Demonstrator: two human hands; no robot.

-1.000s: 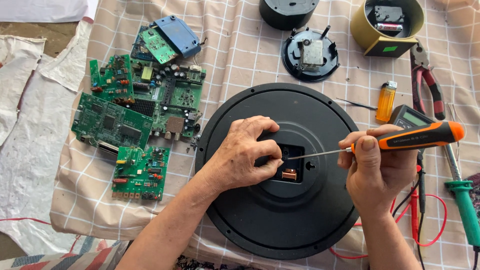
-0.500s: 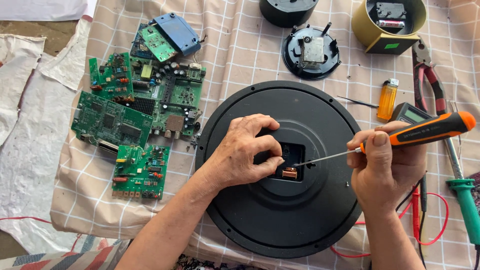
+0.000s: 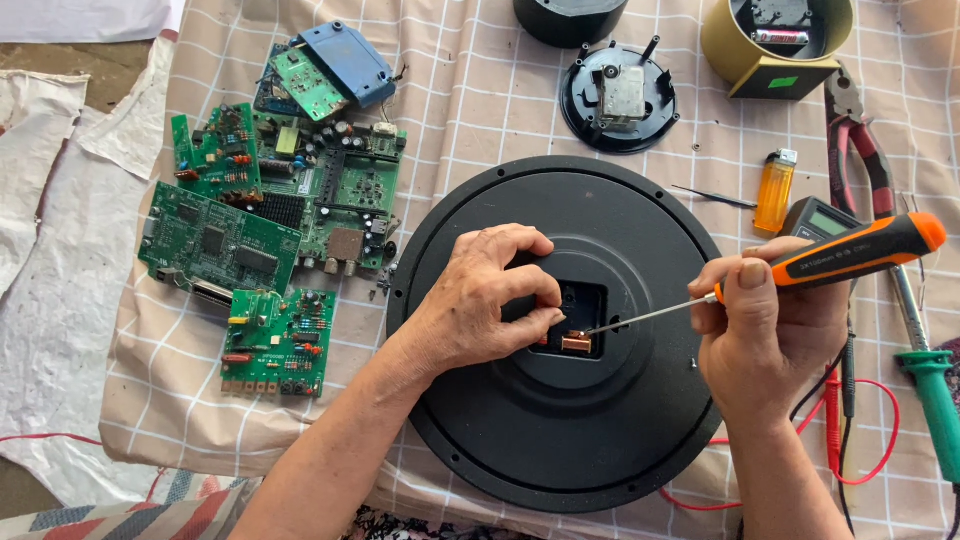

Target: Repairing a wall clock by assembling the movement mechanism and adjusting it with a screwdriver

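Hands at work — left hand (image 3: 480,300) pinches copper part (image 3: 576,342), right hand (image 3: 765,335) grips screwdriver (image 3: 800,268) — over black disc (image 3: 560,440).

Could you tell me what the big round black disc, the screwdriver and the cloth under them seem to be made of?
The round black disc looks like moulded plastic: matt, even black, with smooth stepped rings.

The screwdriver, held in the right hand, has a thin, bright shaft, probably steel, and an orange and black grip, likely plastic or rubber.

The checked cloth looks like woven fabric: it wrinkles softly.
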